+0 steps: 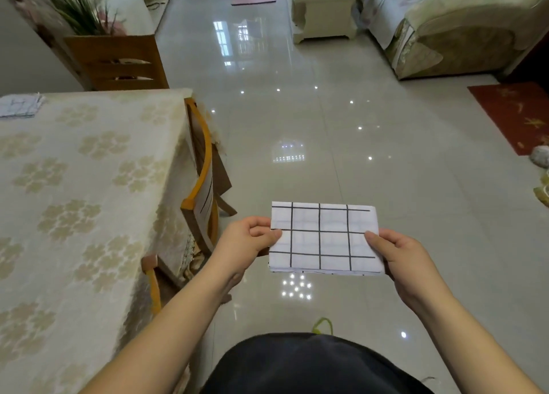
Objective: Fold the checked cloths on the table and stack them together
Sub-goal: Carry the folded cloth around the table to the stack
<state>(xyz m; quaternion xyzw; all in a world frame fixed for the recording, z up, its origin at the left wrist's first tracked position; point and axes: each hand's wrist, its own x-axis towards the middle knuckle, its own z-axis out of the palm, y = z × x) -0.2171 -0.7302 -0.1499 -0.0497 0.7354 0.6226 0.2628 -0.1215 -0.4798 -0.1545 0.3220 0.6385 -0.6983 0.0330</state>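
Observation:
A folded white cloth with black check lines is held flat in the air over the floor, to the right of the table. My left hand pinches its left edge with thumb on top. My right hand pinches its right edge the same way. A second folded checked cloth lies on the far left part of the table, which wears a cream cloth with a flower pattern.
A wooden chair is pushed under the table's right side, and another chair stands at the far end. Glossy tiled floor spreads ahead. A sofa, a low white table and a red mat lie beyond.

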